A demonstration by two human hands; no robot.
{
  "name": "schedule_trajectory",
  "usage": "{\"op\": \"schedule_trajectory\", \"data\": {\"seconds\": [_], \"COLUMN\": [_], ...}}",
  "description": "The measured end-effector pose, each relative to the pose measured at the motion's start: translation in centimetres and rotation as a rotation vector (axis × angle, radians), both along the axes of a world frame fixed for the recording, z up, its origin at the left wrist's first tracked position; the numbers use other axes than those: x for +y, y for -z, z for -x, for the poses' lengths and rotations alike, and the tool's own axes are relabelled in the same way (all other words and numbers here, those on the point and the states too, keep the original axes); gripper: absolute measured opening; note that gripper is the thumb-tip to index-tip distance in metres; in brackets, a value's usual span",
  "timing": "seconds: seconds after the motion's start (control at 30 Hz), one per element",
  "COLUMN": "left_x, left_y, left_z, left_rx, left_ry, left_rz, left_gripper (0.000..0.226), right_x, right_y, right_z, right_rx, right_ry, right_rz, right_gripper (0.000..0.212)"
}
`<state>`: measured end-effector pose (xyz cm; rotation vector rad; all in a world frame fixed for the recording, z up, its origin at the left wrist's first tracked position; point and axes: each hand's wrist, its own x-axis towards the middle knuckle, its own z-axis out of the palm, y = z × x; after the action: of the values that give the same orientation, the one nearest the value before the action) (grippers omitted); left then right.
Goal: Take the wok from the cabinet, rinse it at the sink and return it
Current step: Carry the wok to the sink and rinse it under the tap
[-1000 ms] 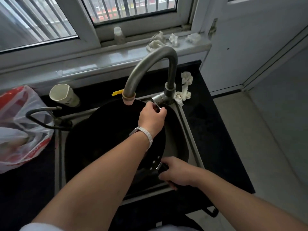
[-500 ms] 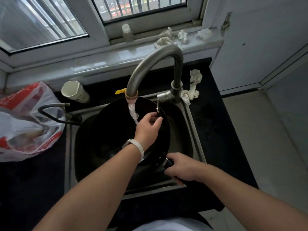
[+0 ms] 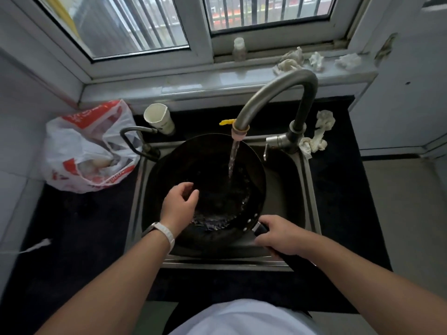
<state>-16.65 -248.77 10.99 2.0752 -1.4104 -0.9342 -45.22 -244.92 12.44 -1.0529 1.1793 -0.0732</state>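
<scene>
Black, matte worktop [image 3: 338, 189] surrounds a stainless steel sink [image 3: 308, 189] set below a pale windowsill [image 3: 193, 83] and barred windows. A round, dark wok [image 3: 205, 165] with a dull, blackened inside sits in the sink basin, filling most of it. Over it arches a brushed-metal gooseneck faucet [image 3: 278, 85] with a pinkish tip, and a thin stream of water [image 3: 233, 160] falls into the wok right of its centre; water glints along the near inside wall.

The right grip [image 3: 278, 234] is curled tight around the wok's dark handle [image 3: 260, 229], just behind the rivets at the near right rim. The left grip [image 3: 177, 204], with a white watch band [image 3: 167, 234] at the wrist, is over the wok's near left side, fingers loosely curled, holding nothing; whether it touches the metal cannot be told.

On the worktop to the left lies a crinkled red-and-white plastic bag [image 3: 84, 146], with a white paper cup [image 3: 158, 118] tilted beside it. Crumpled tissue [image 3: 319, 131] lies by the faucet base.
</scene>
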Motion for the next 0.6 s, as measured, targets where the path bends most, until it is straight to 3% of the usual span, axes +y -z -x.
{"op": "schedule_trajectory", "data": {"seconds": [0.37, 0.6], "left_x": [-1.1, -2.4], "left_y": [-0.9, 0.4], "left_z": [-8.1, -10.5], "left_rx": [-0.289, 0.053], "left_ry": [0.04, -0.023], "left_rz": [0.083, 0.016], "left_gripper": [0.051, 0.072], "right_x": [0.4, 2.1], "right_y": [-2.2, -3.4], "right_z": [-1.8, -3.4], "right_rx": [0.1, 0.216], "right_ry": [-0.006, 0.09], "right_rz": [0.096, 0.169], "right_gripper": [0.023, 0.02]}}
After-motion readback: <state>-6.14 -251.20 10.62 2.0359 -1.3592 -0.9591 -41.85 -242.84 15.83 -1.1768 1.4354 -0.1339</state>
